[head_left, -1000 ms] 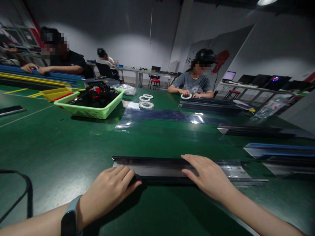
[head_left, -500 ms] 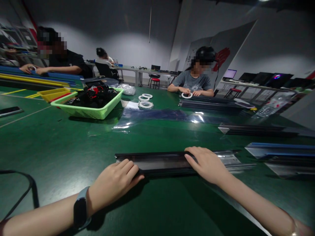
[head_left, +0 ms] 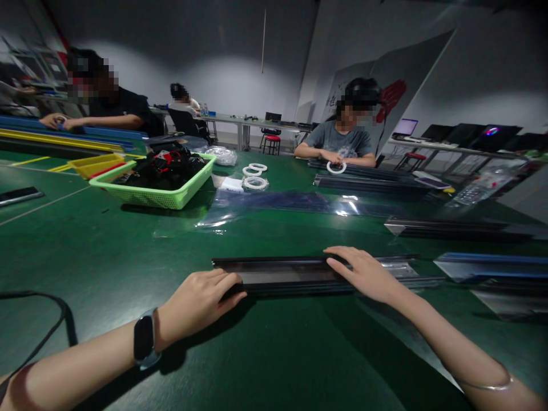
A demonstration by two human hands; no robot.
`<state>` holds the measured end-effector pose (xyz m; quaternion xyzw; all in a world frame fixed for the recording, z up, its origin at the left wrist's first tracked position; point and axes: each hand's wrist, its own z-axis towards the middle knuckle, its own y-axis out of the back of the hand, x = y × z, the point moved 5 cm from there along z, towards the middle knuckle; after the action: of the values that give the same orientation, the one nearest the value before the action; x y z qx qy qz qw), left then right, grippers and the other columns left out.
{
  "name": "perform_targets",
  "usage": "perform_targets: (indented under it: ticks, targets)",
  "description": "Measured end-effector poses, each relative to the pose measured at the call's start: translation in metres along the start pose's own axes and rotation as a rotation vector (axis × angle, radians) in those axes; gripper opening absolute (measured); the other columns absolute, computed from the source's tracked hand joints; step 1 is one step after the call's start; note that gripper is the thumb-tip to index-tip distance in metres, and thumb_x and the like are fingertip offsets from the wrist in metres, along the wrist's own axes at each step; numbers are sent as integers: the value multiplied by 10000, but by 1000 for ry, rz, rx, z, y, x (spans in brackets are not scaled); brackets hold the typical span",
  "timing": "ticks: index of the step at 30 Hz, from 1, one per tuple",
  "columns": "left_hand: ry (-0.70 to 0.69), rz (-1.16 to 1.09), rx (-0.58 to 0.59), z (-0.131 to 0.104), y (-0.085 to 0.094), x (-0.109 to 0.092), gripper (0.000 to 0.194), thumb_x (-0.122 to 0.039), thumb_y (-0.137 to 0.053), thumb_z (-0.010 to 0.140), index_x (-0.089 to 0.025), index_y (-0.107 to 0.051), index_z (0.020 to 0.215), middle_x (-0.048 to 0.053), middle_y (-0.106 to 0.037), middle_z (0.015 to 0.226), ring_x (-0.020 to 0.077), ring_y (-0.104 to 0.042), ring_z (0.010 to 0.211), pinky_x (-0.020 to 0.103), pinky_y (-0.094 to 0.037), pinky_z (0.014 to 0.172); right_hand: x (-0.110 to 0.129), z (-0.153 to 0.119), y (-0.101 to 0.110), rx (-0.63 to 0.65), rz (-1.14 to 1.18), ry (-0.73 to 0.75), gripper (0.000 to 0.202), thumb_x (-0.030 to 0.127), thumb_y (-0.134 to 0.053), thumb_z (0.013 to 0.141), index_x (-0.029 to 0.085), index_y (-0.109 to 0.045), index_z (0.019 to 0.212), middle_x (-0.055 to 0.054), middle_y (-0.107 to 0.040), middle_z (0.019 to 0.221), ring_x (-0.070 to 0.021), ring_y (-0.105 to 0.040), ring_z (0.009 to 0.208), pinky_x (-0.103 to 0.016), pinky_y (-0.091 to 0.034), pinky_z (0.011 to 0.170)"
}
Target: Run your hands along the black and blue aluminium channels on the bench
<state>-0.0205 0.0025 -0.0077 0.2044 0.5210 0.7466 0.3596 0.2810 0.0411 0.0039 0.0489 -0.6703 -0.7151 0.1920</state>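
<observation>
A long black channel-shaped profile (head_left: 282, 275) lies across the green table in front of me. My left hand (head_left: 209, 294) is closed around its left end, thumb along the near side and fingers over the top. My right hand (head_left: 359, 271) grips it further right, with the fingers over the far edge and the thumb at the channel. A silvery stretch of the inside shows past my right hand. The palm sides of both hands are hidden.
Beyond lies clear plastic film (head_left: 278, 202). A green basket (head_left: 184, 191) of black items and white tape rolls (head_left: 256, 182) stand behind it. More profiles (head_left: 483, 265) lie at right, a phone (head_left: 19, 196) at left. A co-worker (head_left: 338, 142) sits opposite, another person (head_left: 115, 108) at left.
Both my hands and the black profile have shifted slightly away from me, and the profile's left end has moved a little to the right. The grip of both hands looks unchanged.
</observation>
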Motion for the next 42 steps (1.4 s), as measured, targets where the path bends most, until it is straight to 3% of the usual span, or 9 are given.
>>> perform_targets:
  ticks: [5,9,13,16,20,23,26,29,42]
  targets:
    - [-13,-32,-10,0,-2,3,177,-305,-430,849,-175,-532,914,13,-555,732,126,-538,686,240,-430,589,-57,-3,-3,-45,-120,-205,551,517,-221,845,160,-580,1063,-92,-591,1097,-245,-514,1037,-415,-338,930]
    - [-17,-23,-18,1,-2,2,174,-294,-430,847,-171,-536,908,19,-555,739,131,-529,689,246,-422,586,-102,-6,-9,-1,-191,-140,553,441,-183,855,125,-523,1155,-123,-569,1130,-265,-496,1065,-439,-290,955]
    - [-17,-38,-23,2,-1,1,163,-284,-434,841,-173,-539,898,23,-555,766,135,-526,722,253,-427,615,-119,-5,-13,38,-143,-148,508,421,-220,854,149,-524,1157,-114,-535,1178,-259,-473,1091,-399,-349,900]
    - [-17,-39,-47,3,0,0,159,-283,-440,836,-175,-544,888,28,-560,787,138,-530,746,251,-432,631,-117,-7,-2,-147,-42,-303,443,458,-288,841,194,-577,1049,-75,-590,1093,-245,-531,1002,-377,-404,827]
    - [-31,-20,-96,3,1,-2,161,-292,-446,830,-174,-551,862,30,-564,772,139,-533,730,247,-433,618,-75,-18,28,-637,-113,-225,296,366,-385,822,160,-595,851,-86,-625,871,-219,-561,852,-345,-412,774]
    - [-26,-18,-83,3,0,-2,159,-293,-441,833,-179,-545,867,29,-568,782,145,-534,736,258,-437,620,-10,-18,26,-574,-123,72,201,291,-425,818,167,-578,777,-72,-607,818,-182,-545,809,-315,-407,765]
    - [-7,-12,-70,2,0,-2,168,-301,-434,836,-178,-545,859,28,-567,776,149,-534,733,267,-440,617,56,-14,10,-367,-99,283,186,269,-414,834,173,-572,849,-63,-597,850,-158,-536,800,-289,-414,725]
    - [18,-12,-58,2,0,-2,179,-306,-428,839,-171,-545,856,36,-568,787,156,-535,753,281,-450,642,101,-8,-8,-252,-133,421,235,327,-418,835,166,-570,913,-69,-595,871,-166,-530,813,-293,-415,713]
    - [88,-5,-50,2,-2,-2,184,-313,-442,828,-162,-541,867,46,-584,851,174,-545,798,311,-480,671,100,-2,-27,-262,-117,356,285,404,-439,821,149,-563,851,-78,-583,883,-170,-526,811,-285,-426,680]
